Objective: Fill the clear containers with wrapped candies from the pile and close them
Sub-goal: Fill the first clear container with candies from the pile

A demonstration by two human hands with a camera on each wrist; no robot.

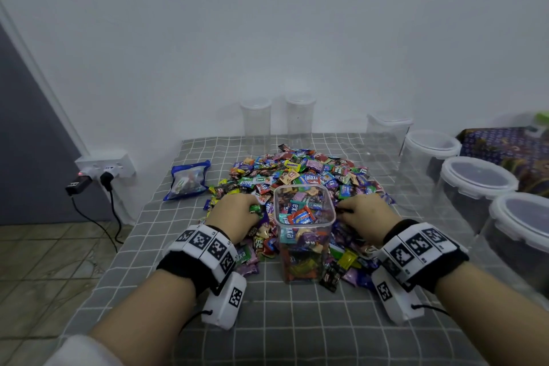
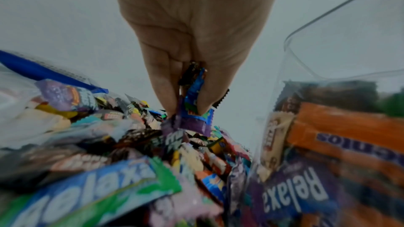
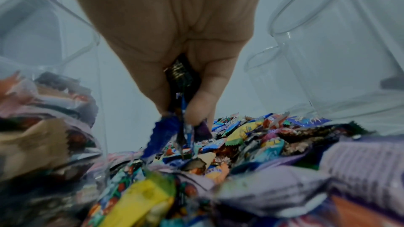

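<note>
A clear square container (image 1: 304, 232), open at the top and nearly full of wrapped candies, stands in the near part of the candy pile (image 1: 300, 175). My left hand (image 1: 237, 211) is in the pile just left of it; its fingers (image 2: 166, 92) pinch a bunch of wrapped candies (image 2: 192, 108), blue and purple. My right hand (image 1: 362, 214) is in the pile just right of the container; its fingers (image 3: 201, 103) grip dark and blue wrapped candies (image 3: 181, 110). The container's wall (image 2: 328, 127) shows beside the left hand.
Two tall empty clear jars (image 1: 256, 119) (image 1: 300, 116) stand at the back by the wall, a square one (image 1: 386, 137) to their right. Three lidded round containers (image 1: 475, 184) line the right edge. A blue candy bag (image 1: 187, 180) lies left of the pile. Checked cloth (image 1: 282, 321) covers the table.
</note>
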